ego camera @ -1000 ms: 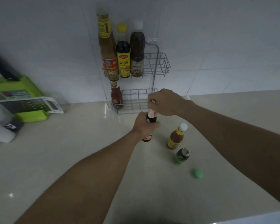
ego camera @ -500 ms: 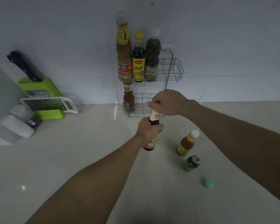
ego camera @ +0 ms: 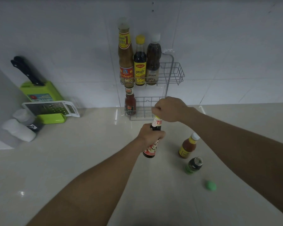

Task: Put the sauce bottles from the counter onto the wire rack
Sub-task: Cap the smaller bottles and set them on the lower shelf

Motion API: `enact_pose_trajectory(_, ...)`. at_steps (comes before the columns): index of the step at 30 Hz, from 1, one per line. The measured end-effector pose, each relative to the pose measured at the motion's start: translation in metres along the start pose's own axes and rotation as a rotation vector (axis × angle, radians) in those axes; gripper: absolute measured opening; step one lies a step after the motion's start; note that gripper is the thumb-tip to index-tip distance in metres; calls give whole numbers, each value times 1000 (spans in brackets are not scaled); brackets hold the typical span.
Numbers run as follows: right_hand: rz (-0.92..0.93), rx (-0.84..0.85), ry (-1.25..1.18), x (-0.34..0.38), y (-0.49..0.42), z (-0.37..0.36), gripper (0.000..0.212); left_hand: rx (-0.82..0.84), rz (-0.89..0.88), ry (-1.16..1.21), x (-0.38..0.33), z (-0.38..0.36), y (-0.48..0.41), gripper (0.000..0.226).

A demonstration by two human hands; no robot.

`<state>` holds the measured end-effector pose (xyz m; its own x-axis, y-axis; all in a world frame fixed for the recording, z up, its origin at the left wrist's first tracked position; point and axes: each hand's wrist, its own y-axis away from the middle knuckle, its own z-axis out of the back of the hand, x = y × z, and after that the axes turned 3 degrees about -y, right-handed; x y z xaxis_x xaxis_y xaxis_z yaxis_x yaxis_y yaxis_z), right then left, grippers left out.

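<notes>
A dark sauce bottle (ego camera: 151,148) with a red label stands on the counter in front of the wire rack (ego camera: 173,74). My left hand (ego camera: 149,136) grips its body, and my right hand (ego camera: 168,110) is closed over its cap. To the right stand an orange sauce bottle (ego camera: 187,146) with a white cap and a small uncapped green bottle (ego camera: 194,165). A green cap (ego camera: 211,185) lies near them. The rack's upper shelf holds three bottles (ego camera: 140,66). Its lower shelf holds a red sauce bottle (ego camera: 130,101) at the left.
At the left stand a green knife block (ego camera: 41,93) with a black-handled knife, a white grater (ego camera: 51,108) and two white shakers (ego camera: 19,129). The pale counter (ego camera: 72,160) meets a white tiled wall behind the rack.
Both hands stay on the dark bottle, left on the body and right on the cap. The view has shifted, so everything sits further right and lower in frame.
</notes>
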<state>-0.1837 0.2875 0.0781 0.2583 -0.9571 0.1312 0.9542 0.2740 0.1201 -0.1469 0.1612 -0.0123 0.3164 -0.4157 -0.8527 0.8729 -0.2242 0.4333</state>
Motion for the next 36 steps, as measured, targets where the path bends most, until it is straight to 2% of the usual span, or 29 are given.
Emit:
enact_pose_trajectory(3,-137,34,63,5,3,-13,35,-176,19,-152,4,-6,2,13)
enact_pose_trajectory(5,-219,103,41,6,4,-16,33,-237,9,-236,8,-8,3,12)
enact_pose_trajectory(9,-60,73,4,1,2,-8,49,-122,-1,-114,10,-1,0,18)
enact_pose_trajectory(11,-13,26,30,0,2,-6,44,-138,-12,-99,6,0,-2,18)
enact_pose_trajectory(15,24,-26,272,4,4,-12,21,-250,-41,-111,5,-7,-2,17)
enact_pose_trajectory(20,35,-56,335,3,8,-32,20,-289,-41,-154,17,-15,-1,20)
enact_pose_trajectory(22,-24,-123,96,-1,7,-40,21,-301,-38,-166,20,-17,-1,19)
enact_pose_trajectory(25,-217,-181,-550,-2,6,-47,56,-315,-28,-117,21,-15,-3,13)
enact_pose_trajectory(28,-257,-81,-880,1,11,-51,58,-328,-39,-58,15,-12,-10,13)
enact_pose_trajectory(31,-228,36,-1003,-2,11,-58,34,-327,-120,6,9,-8,-19,21)
enact_pose_trajectory(36,-127,-86,-930,-2,-1,-61,25,-271,-245,107,1,-1,-33,29)
